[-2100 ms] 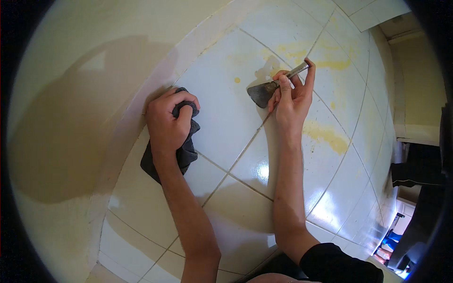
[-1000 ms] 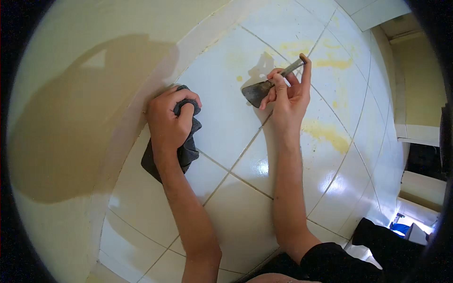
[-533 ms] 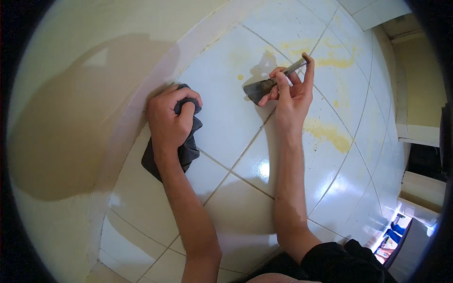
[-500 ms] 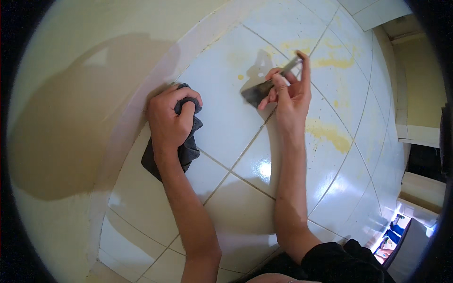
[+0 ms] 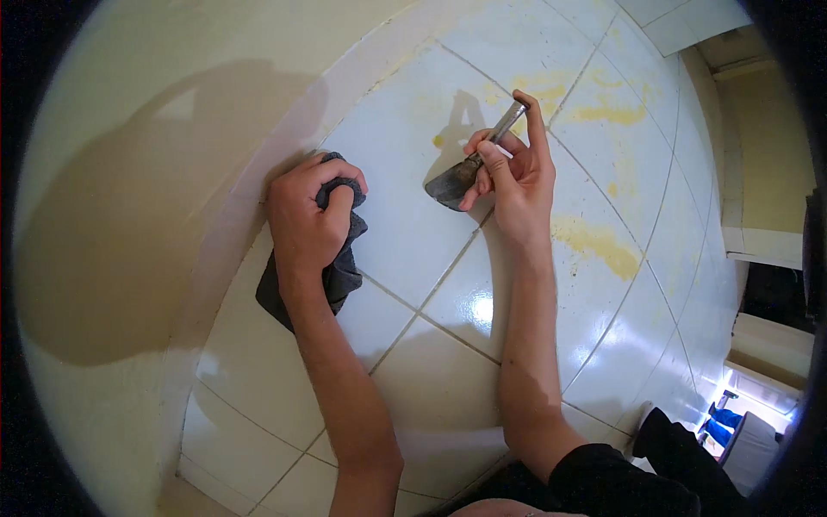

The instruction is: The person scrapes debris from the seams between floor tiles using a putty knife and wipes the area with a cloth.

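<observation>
My left hand (image 5: 303, 220) is closed around a bunched dark grey cloth (image 5: 343, 269), which rests on the white tiled floor (image 5: 431, 284) close to the wall's base. The cloth's lower end spreads out under my wrist. In my right hand (image 5: 524, 202) is a scraper (image 5: 452, 183) with a metal handle and a wide, dirty blade. My fingers grip the handle, whose end points up and away from me. The blade slants down to the left, just over a bare tile; whether it touches is hard to tell.
Yellow stains (image 5: 603, 248) mark the tiles right of my right hand and beyond it. A cream wall (image 5: 112, 172) with a pale skirting runs along the left. A dark trouser leg (image 5: 685, 461) with a light shoe shows at the lower right.
My right hand has shifted slightly left and toward me with the scraper. My left hand and the cloth have barely moved. The leg and shoe at lower right show more fully.
</observation>
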{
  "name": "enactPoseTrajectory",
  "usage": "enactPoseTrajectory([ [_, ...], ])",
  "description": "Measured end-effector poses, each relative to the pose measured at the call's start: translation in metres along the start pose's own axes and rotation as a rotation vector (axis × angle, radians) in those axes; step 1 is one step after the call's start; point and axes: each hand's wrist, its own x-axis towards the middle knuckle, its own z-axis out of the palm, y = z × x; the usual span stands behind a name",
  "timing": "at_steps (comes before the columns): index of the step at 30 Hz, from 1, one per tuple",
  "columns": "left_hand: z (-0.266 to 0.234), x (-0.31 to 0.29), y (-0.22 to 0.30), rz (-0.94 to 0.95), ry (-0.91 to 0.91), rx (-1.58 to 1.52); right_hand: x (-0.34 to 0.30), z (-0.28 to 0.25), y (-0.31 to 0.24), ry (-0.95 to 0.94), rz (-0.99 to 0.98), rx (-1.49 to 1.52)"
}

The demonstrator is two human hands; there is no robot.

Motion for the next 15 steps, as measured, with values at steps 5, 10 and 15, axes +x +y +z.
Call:
enactPoseTrajectory([
  [5, 0.0000, -0.0007, -0.0001, -0.012, 0.000, 0.013, 0.0019, 0.0049, 0.0033, 0.159, -0.089, 0.025],
  [10, 0.0028, 0.0000, -0.0026, 0.042, 0.031, 0.031, 0.0017, 0.0088, 0.0072, 0.136, -0.097, -0.001],
  [15, -0.0007, -0.0010, -0.0019, -0.011, 0.011, 0.043, -0.0034, 0.0065, 0.0007, 0.269, -0.157, 0.136],
])
